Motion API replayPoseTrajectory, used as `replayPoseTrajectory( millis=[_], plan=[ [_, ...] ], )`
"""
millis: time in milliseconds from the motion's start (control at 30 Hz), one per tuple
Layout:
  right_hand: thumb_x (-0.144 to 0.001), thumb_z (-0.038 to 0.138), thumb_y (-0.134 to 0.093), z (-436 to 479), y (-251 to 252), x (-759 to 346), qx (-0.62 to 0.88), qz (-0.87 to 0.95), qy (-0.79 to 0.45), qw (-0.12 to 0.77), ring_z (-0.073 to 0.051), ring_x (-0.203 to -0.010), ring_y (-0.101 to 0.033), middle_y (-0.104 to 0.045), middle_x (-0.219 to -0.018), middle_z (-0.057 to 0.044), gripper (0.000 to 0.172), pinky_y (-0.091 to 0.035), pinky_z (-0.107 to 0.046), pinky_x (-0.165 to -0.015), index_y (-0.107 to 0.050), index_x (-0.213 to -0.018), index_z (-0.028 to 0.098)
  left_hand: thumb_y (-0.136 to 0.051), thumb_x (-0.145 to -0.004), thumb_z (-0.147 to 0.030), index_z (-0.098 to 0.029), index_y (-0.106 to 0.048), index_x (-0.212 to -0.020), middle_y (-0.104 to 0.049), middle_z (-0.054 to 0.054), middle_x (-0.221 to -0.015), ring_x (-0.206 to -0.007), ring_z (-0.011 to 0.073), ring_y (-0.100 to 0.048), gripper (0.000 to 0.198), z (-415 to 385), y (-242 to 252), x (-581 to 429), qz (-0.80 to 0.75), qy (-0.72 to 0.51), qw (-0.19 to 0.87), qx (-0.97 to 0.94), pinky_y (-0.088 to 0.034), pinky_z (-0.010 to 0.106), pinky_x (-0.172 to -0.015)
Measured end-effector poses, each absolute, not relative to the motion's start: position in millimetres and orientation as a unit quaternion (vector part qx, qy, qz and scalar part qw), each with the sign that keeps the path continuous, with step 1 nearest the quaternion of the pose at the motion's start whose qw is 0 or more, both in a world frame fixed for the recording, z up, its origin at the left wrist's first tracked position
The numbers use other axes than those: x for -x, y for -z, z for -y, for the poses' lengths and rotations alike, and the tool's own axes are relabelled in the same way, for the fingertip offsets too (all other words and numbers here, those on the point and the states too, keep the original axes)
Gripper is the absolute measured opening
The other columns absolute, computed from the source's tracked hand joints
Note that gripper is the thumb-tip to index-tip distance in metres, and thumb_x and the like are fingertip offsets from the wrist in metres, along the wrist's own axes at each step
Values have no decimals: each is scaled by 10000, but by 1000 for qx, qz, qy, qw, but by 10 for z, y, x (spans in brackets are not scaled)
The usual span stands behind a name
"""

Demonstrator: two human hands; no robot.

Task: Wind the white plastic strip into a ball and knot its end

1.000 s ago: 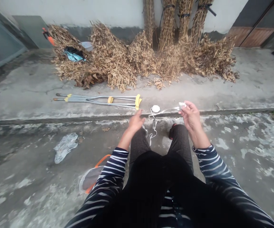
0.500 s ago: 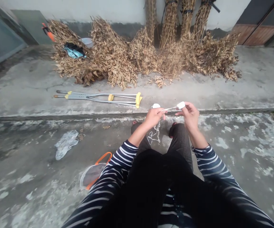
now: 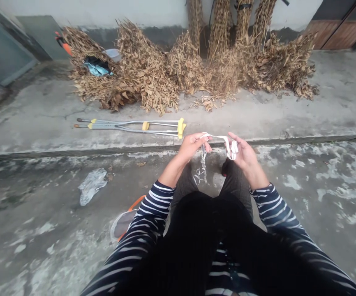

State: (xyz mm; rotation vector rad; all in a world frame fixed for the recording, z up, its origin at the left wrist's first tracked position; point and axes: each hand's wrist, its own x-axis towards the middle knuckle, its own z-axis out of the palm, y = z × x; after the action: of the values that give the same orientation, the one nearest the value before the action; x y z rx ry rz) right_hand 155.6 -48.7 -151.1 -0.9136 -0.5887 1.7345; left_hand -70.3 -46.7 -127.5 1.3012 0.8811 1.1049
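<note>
I sit on rough concrete with my legs in dark trousers stretched forward. A thin white cord (image 3: 216,137) runs between my two hands. My left hand (image 3: 194,146) is closed in a pinch on the cord, and its loose end (image 3: 200,174) dangles in loops between my knees. My right hand (image 3: 242,151) curls around a small white bundle of wound cord (image 3: 233,149). Both hands hover above my shins, about a hand's width apart.
A pair of metal crutches (image 3: 135,126) with yellow pads lies on the raised concrete step ahead. Heaps of dry brown plants (image 3: 178,70) line the wall behind. A crumpled plastic sheet (image 3: 91,185) lies at left, and a clear bag with orange handles (image 3: 124,220) sits by my left elbow.
My left hand rose from beside my knee and took hold of the cord. The right hand dropped a little and turned, with the white bundle now in its palm.
</note>
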Motion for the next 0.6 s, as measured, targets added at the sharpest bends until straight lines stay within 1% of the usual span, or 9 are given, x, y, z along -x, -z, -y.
replayPoseTrajectory(
  millis=[67,100,167,267,367,467,600],
  plan=[
    [-851,370,-754,523,1523,-1577,377,250,-747,486,-121,-708,-643,-751,-925,-25,242,-476,-210,-514,-743,-1040,220,-741,-860,-556,-157,-713,-884,-684,-3,-571,-647,181,-714,400,433,1245,709,-375,-501,564,-538,-563,331,-794],
    [-836,371,-779,544,1535,-1583,374,259,-754,474,-121,-708,-640,-753,-917,-29,249,-467,-212,-514,-754,-1025,210,-741,-863,-554,-159,-710,-884,-682,-4,-574,-647,175,-711,398,411,1229,715,-374,-515,561,-529,-560,319,-781],
    [-782,306,-829,584,1569,-1590,373,283,-758,453,-125,-716,-648,-759,-895,-31,263,-487,-225,-548,-775,-1016,199,-740,-872,-541,-161,-703,-890,-676,-7,-580,-650,167,-707,382,360,1195,734,-373,-538,555,-514,-559,304,-763],
    [-682,164,-866,620,1644,-1610,385,306,-748,445,-120,-721,-668,-764,-855,-9,324,-562,-246,-658,-793,-995,207,-723,-900,-501,-169,-689,-890,-669,-8,-586,-645,159,-702,334,283,1149,791,-392,-559,537,-496,-562,298,-752],
    [-620,121,-893,622,1726,-1662,418,299,-723,462,-119,-724,-696,-765,-819,13,357,-619,-265,-733,-797,-950,222,-685,-935,-487,-183,-678,-893,-667,-2,-606,-674,162,-712,306,226,1128,880,-427,-577,505,-480,-566,304,-757],
    [-587,170,-944,625,1780,-1739,447,298,-706,461,-121,-725,-715,-766,-806,14,372,-642,-261,-709,-803,-930,211,-671,-944,-513,-201,-685,-931,-659,3,-616,-700,172,-717,313,185,1126,979,-434,-611,473,-463,-569,309,-749],
    [-571,201,-975,672,1788,-1852,437,344,-715,423,-100,-715,-722,-786,-833,-4,390,-629,-201,-682,-818,-928,194,-665,-948,-528,-208,-688,-966,-647,0,-615,-697,170,-714,322,121,1122,1073,-451,-627,445,-453,-565,303,-752]
  ],
)
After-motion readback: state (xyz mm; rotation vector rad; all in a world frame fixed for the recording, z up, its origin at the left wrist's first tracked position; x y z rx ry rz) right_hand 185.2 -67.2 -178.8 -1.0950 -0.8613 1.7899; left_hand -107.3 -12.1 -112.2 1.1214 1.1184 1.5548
